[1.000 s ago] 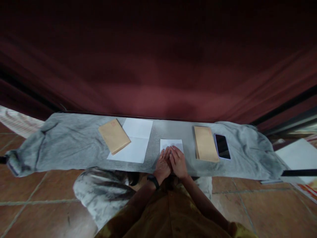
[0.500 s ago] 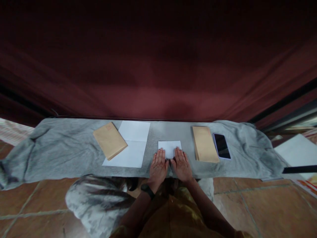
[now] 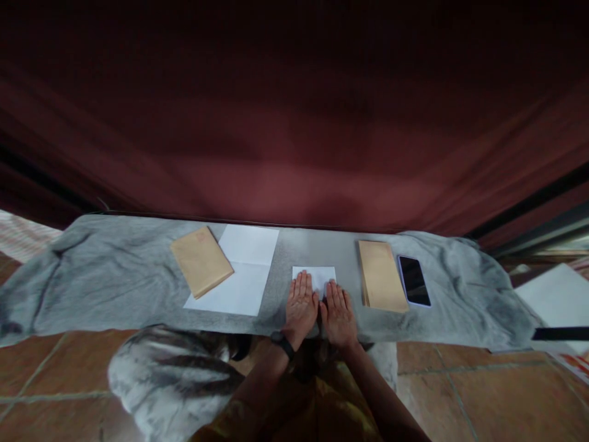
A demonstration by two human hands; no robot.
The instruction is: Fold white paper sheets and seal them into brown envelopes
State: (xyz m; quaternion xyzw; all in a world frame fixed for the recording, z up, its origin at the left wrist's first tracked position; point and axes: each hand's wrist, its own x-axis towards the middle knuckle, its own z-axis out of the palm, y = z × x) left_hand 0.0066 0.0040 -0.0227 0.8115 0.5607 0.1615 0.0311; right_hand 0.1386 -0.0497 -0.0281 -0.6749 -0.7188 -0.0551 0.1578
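A small folded sheet of white paper [image 3: 317, 274] lies on the grey cloth in front of me. My left hand [image 3: 301, 307] rests flat on its left part, fingers stretched out and pointing away from me. On its right part lies my right hand [image 3: 338, 312], also flat with straight fingers. The near side of the paper is hidden beneath both hands. Left of them, an unfolded white sheet with a crease [image 3: 246, 276] is partly covered by brown envelopes [image 3: 202, 261]. To the right sits a stack of brown envelopes [image 3: 381, 276].
A phone [image 3: 415, 280] with a pale purple edge lies right of the envelope stack. Grey cloth [image 3: 115, 276] covers the narrow bench, with a dark red surface [image 3: 294, 184] rising behind it. White paper [image 3: 556, 294] shows at the far right.
My left hand has slid right and farther onto the folded paper, covering more of it. My right hand stays on the paper's right part. The view has tilted slightly.
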